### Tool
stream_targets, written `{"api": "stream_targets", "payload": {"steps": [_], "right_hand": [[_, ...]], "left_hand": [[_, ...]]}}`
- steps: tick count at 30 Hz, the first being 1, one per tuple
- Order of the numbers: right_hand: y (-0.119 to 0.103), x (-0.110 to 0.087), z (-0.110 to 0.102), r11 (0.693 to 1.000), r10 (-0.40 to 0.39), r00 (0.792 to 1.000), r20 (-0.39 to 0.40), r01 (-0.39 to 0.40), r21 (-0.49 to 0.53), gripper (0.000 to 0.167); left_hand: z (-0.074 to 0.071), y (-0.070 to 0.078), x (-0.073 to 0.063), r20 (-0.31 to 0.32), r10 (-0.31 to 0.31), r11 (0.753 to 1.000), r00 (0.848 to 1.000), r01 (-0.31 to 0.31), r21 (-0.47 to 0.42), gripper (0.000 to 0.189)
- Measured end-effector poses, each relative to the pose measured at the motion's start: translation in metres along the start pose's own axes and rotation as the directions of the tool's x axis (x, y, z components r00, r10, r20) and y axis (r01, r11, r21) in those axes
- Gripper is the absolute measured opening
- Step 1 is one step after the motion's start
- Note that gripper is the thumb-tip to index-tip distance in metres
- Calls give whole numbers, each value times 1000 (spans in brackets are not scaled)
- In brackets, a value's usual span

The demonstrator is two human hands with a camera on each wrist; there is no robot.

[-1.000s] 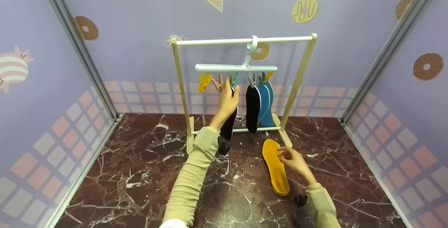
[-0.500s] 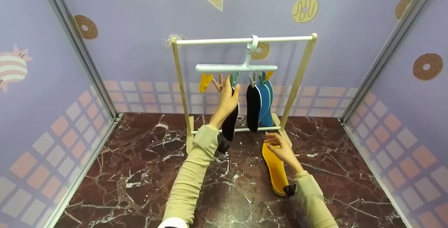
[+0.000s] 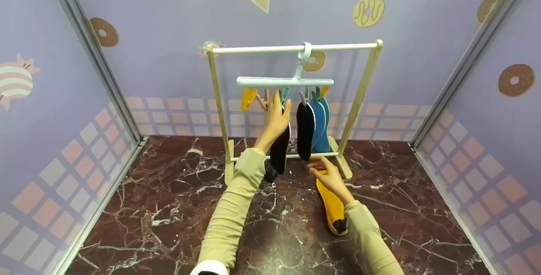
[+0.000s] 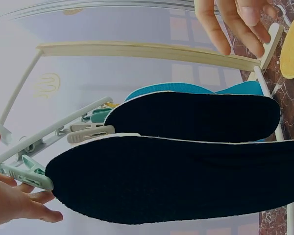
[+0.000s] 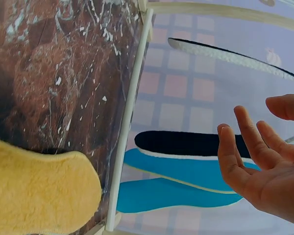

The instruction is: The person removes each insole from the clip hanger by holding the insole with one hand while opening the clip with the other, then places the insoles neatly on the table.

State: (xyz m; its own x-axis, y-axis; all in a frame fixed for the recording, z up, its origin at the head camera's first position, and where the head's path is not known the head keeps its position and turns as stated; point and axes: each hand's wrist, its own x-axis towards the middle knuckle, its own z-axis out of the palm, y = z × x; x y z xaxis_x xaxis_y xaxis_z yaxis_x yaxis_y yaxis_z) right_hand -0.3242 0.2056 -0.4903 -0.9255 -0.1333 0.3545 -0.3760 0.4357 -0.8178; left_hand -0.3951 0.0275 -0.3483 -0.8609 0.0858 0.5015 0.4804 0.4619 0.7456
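Note:
My left hand (image 3: 275, 119) is up at the green clothespin (image 4: 32, 175) under the hanger bar, fingers against the clip and thumb apart from it. From that clothespin hangs a black insole (image 4: 171, 181) with a white edge. Just right of it, a second black insole (image 3: 306, 133) hangs in a grey clothespin (image 4: 90, 133), with blue insoles (image 5: 176, 196) behind. My right hand (image 3: 331, 178) is held in the air with loosely bent fingers and nothing in them, below the hanging insoles. Partly beneath it in the head view lies a yellow insole (image 3: 331, 201) on the marbled surface.
The white hanger (image 3: 285, 82) hooks over the top rail of a wooden rack (image 3: 361, 89). A yellow clothespin (image 3: 248, 99) and a pink clothespin (image 3: 263, 99) hang at its left end. Patterned walls (image 3: 169, 25) stand behind and on both sides.
My right hand has moved left and up, from beside the yellow insole to just below the hanging black insole. The left hand stays at the green clothespin; its insole has swung slightly right.

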Motion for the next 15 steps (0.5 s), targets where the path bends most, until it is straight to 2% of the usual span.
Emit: {"api": "stream_targets", "payload": {"steps": [4,8,10,15], "right_hand": [[-12,-1,4,1000,-5,1000,-5,5,13,30],[-14,0,7,999,43,999,0,-43,-16,29],[-5,2,10,997,66,998,-2,-66,-43,30],[-5,3,13,996,71,997,-6,-71,-50,32]], "left_hand": [[1,0,1,-9,-11,1000,1000,11,22,52],[2,0,1,-13,-1,1000,1000,1,31,51],[2,1,1,-16,7,999,1000,-6,43,51],[2,1,1,-14,-3,996,1000,4,87,52]]}}
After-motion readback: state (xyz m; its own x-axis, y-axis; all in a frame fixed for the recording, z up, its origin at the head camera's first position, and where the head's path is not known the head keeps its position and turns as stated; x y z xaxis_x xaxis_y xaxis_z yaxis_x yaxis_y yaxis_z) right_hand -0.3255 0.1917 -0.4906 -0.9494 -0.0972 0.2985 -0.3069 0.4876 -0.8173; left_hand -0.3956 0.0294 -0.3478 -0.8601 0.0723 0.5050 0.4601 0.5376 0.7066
